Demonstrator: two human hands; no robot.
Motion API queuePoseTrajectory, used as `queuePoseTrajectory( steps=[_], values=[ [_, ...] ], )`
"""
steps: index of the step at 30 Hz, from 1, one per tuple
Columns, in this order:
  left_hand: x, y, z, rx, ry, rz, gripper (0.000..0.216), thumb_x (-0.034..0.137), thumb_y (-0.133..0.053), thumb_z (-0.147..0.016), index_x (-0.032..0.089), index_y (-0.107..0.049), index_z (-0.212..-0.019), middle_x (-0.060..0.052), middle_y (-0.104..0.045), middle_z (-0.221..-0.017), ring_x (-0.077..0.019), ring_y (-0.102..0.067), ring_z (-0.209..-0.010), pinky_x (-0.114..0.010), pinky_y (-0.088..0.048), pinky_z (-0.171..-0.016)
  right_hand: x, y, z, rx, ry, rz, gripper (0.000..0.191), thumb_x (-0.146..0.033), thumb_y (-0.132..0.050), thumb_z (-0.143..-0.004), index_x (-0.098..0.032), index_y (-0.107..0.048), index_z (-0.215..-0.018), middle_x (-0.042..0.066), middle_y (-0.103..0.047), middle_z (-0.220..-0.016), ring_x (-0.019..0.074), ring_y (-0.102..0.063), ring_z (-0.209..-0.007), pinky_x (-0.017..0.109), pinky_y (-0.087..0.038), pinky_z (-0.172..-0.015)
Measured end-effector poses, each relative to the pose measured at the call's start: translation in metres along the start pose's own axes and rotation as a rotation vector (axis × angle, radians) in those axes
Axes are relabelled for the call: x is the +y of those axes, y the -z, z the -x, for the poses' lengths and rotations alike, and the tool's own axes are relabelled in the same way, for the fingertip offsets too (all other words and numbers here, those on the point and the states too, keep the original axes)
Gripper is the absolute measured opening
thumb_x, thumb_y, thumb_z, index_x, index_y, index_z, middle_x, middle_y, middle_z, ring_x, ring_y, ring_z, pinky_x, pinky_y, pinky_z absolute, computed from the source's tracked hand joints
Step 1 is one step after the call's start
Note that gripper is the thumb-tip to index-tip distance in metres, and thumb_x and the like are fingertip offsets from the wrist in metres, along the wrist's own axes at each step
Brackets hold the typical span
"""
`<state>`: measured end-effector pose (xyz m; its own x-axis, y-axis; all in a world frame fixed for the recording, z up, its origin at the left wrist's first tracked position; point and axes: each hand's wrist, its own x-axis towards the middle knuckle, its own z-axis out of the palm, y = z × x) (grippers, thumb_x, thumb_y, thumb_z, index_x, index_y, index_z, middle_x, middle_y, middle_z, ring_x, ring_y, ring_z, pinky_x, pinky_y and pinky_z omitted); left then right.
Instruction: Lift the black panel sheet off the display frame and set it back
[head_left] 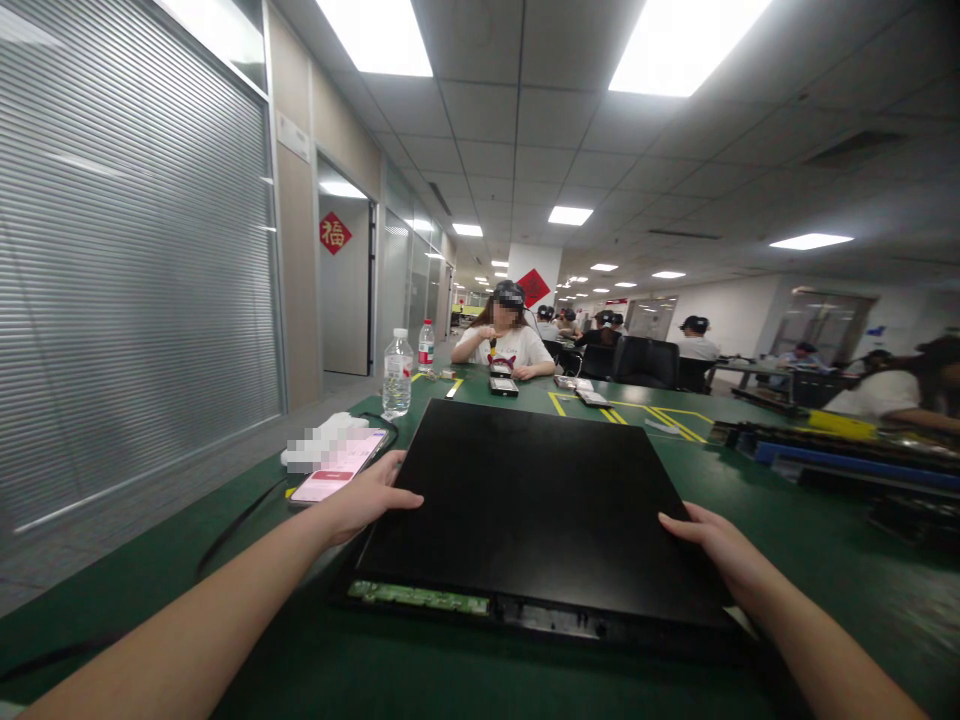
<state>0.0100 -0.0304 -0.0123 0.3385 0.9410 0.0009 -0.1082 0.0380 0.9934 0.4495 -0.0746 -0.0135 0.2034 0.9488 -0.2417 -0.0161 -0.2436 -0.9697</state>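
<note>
A black flat display panel [540, 500] lies face up in front of me, over the green table [247, 590]. Along its near edge a strip of green circuit board [420, 597] is exposed. My left hand [375, 497] grips the panel's left side, thumb on the screen and the other fingers hidden beneath or behind the edge. On the opposite side my right hand [709, 540] holds the right edge the same way, its thumb on top. Whether the panel rests on the table or is slightly raised, I cannot tell.
Left of the panel lie a lit phone [341, 470] and a black cable [240, 525]. Two bottles, one clear [397, 375] and one red-capped [426, 345], stand farther back. A person [502, 340] sits opposite near small devices [503, 385]. Dark strip-shaped parts [832, 450] lie at right.
</note>
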Motion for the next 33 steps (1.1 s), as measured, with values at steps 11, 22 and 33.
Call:
queuePoseTrajectory(
  steps=[11, 22, 33],
  values=[
    [0.001, 0.000, -0.001, -0.016, -0.028, 0.030, 0.057, 0.008, -0.073, -0.058, 0.019, -0.047, -0.107, -0.011, -0.055, -0.126, -0.0280, -0.053, -0.114, -0.043, -0.045, -0.094, -0.001, 0.001, 0.000, 0.003, 0.006, 0.016, 0.058, -0.029, -0.072, -0.063, -0.021, -0.051, -0.117, 0.010, -0.070, -0.094, 0.0268, -0.067, -0.081, 0.036, -0.054, -0.066],
    [-0.003, 0.002, -0.003, -0.008, -0.033, 0.007, 0.058, 0.009, -0.073, -0.059, 0.019, -0.046, -0.109, -0.011, -0.054, -0.127, -0.0278, -0.053, -0.115, -0.042, -0.045, -0.094, -0.006, -0.006, 0.009, 0.012, 0.001, 0.009, 0.049, -0.025, -0.070, -0.065, -0.021, -0.054, -0.112, 0.008, -0.071, -0.089, 0.0254, -0.067, -0.078, 0.035, -0.054, -0.065],
    [-0.002, 0.001, -0.002, 0.005, -0.026, 0.010, 0.060, 0.007, -0.074, -0.058, 0.019, -0.045, -0.110, -0.012, -0.055, -0.126, -0.0280, -0.052, -0.116, -0.042, -0.044, -0.096, -0.006, -0.005, 0.009, -0.032, 0.055, 0.040, 0.039, -0.029, -0.070, -0.067, -0.021, -0.059, -0.103, 0.009, -0.070, -0.095, 0.0255, -0.067, -0.083, 0.035, -0.054, -0.069]
  ],
)
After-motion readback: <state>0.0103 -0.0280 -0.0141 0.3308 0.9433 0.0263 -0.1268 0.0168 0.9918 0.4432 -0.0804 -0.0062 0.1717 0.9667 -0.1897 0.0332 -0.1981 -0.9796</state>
